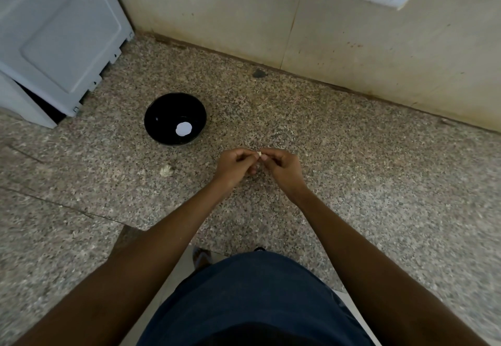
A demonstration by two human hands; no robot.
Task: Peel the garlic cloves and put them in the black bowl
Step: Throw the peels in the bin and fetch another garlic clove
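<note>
A garlic clove [259,153] is being pinched between left hand [235,166] and right hand [282,168], mid-tabletop [352,161], near the black bowl [175,118].

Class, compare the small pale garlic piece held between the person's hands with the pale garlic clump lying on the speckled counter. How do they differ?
The small pale garlic piece is pinched between the left hand and right hand, above the speckled stone counter; the pale garlic clump lies untouched on it. The held piece looks smaller than the clump. The clump lies nearer the round black bowl. Both are whitish and outside the bowl.
</note>
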